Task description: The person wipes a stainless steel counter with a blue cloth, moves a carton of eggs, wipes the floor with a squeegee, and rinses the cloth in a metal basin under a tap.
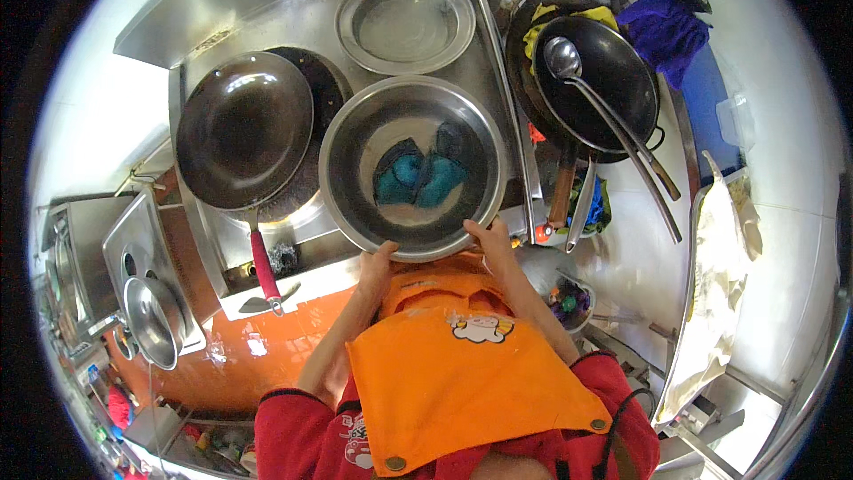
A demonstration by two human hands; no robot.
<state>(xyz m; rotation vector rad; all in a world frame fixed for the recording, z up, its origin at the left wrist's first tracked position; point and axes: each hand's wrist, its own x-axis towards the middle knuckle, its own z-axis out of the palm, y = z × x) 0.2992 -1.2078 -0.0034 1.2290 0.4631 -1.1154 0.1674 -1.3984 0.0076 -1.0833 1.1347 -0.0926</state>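
Note:
A large stainless steel basin point(353, 213) is in front of my body, at the front of the steel cooktop. My left hand point(380, 260) grips the near rim, thumb over the edge. Further right along the same rim, my right hand point(492, 240) holds on in the same way; the fingers of both hands are mostly hidden under the basin. At the bottom of the basin lie teal and dark patches point(421, 177); I cannot tell whether they are cloth or a reflection. Just beyond the basin is a shallow round metal pan point(404, 20).
To the left, a dark frying pan point(245, 127) with a red handle point(264, 267) rests over a burner. On the right are a black wok point(600, 100) with a ladle point(564, 59) across it, and a purple cloth point(666, 37). A metal bowl point(154, 323) stands far left.

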